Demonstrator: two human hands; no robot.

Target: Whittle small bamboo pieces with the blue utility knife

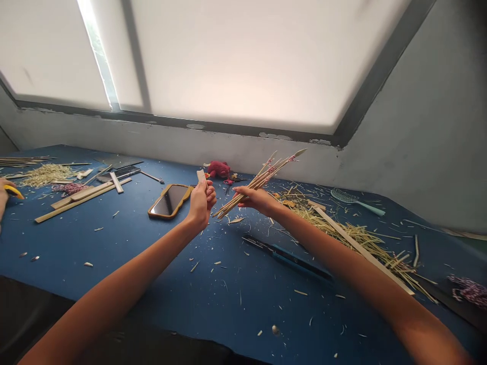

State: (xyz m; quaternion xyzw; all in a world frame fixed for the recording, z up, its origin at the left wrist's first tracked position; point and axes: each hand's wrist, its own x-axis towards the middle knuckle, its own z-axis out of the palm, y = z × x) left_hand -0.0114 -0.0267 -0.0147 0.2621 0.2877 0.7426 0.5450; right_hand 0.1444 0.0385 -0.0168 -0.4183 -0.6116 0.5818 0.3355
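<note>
My right hand (256,200) is closed around a bundle of thin bamboo sticks (279,166), tilted up to the right, with red-and-white string tied near their upper ends. Beside it, my left hand (201,200) is closed on a short flat bamboo strip (201,176) that pokes up past the thumb. The two hands are slightly apart above the blue table (152,268). A phone in a yellow-brown case (170,201) lies just left of my left hand. Below my right hand rests a dark, long, narrow tool (285,255), its kind unclear.
Bamboo shavings (365,241) and a long flat strip (361,246) lie to the right, near a green hairbrush (357,201). A dark red bundle (218,169) sits at the back. On the left are bamboo slats (83,198) and another person's hand (3,195) with a yellow-handled tool (13,190).
</note>
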